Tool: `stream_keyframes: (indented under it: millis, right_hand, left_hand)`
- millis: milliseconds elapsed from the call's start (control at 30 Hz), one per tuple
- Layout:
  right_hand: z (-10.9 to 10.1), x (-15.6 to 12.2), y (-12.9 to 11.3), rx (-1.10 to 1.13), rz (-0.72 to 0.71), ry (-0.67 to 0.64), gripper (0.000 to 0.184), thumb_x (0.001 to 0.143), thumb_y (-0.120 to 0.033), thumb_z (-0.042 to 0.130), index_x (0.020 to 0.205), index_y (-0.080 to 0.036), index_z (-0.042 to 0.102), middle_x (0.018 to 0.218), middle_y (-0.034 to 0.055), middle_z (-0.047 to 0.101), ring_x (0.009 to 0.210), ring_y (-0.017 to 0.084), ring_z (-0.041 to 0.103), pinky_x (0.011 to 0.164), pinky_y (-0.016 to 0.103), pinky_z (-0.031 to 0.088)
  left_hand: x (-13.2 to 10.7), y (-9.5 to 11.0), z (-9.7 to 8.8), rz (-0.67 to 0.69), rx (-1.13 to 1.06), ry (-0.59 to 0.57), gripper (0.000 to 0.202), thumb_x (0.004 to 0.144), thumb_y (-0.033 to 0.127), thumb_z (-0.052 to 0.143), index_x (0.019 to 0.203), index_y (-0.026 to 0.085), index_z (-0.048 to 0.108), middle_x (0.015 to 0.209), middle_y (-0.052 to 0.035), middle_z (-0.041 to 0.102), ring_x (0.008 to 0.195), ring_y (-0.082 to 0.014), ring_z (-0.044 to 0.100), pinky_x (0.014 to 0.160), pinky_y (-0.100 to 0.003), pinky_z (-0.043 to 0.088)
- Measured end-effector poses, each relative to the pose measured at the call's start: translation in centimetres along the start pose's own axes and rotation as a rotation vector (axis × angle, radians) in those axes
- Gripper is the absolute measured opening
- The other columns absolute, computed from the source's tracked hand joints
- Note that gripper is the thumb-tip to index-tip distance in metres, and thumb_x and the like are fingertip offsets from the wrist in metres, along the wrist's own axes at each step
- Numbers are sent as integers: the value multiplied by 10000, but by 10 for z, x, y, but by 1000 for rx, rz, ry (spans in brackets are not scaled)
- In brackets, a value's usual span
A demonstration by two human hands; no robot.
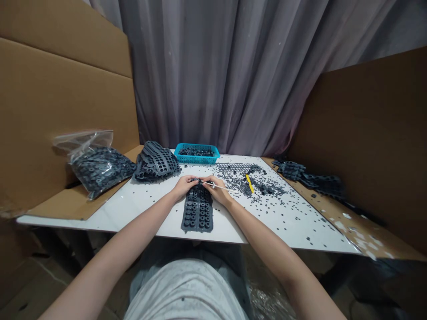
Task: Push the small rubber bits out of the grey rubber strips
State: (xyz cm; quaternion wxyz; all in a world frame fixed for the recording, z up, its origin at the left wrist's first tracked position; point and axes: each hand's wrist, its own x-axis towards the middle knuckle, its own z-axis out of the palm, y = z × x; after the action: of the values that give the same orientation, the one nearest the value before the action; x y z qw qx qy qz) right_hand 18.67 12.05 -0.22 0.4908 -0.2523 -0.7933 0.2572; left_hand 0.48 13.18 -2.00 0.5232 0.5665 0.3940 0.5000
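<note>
A dark rubber sheet [197,214] with rows of round, ring-like parts lies lengthwise in front of me on the white table. My left hand [184,186] is closed on its far left edge, fingers curled at the top. My right hand [217,189] is closed at the far right edge, close to the left fingertips. A thin white stick [224,187] runs out of the right hand's grip toward the right. Both sets of fingertips meet over the far end of the sheet, so the exact contact there is hidden.
A blue basket [196,159] of small dark parts stands at the back. Left are a pile of perforated sheets [156,161] and a clear bag [102,171] of dark parts. Right are scattered black bits [267,195], a yellow tool [249,183] and more dark sheets [310,180]. Cardboard walls flank the table.
</note>
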Motion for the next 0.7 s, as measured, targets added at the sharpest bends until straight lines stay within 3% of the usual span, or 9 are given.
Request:
stream_keyframes:
  millis: [467,700]
  right_hand:
    - [4,3,15,-361,-155,-108,219,933,-294,383,964,-214,584,1044,84,652,976,200,582,870,356,457]
    - [-11,6,30,-467,49,140,208,916,-301,384,906,-204,568,995,85,653,930,219,599,831,357,464]
  left_hand:
    - [4,-6,-4,-95,76,-51,232,890,302,553,1042,127,575,997,-55,608,836,-158,608,729,-343,524]
    - [3,-3,-2,-61,61,-21,227,884,302,560,1026,125,579,957,-47,615,802,-150,608,716,-336,519]
